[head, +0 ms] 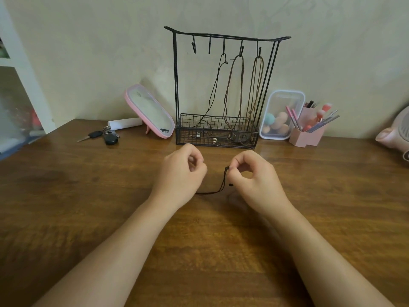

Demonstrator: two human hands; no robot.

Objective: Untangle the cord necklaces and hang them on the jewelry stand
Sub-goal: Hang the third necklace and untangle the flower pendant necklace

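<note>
A black wire jewelry stand (pixel 176 85) stands at the back of the wooden table (pixel 66 196), with a mesh basket at its foot. Three cord necklaces hang from its right-hand hooks: a black one (pixel 218 80), a brown one (pixel 230 89) and a lighter brown one (pixel 256 85). Their lower ends lie in the basket. Two hooks on the left are bare. In front of the stand, my right hand (pixel 254 180) pinches the end of a dark cord necklace (pixel 218 189). The cord sags leftward and runs under my left hand (pixel 181 176), whose fingers are curled; its grip on the cord is hidden.
A pink-framed mirror (pixel 150 111) leans left of the stand, with keys (pixel 106 136) and a white tube (pixel 126 122) beside it. Right of the stand are a clear box of makeup sponges (pixel 281 114), a pink pen holder (pixel 307 131) and a pink object (pixel 396 129) at the table's edge.
</note>
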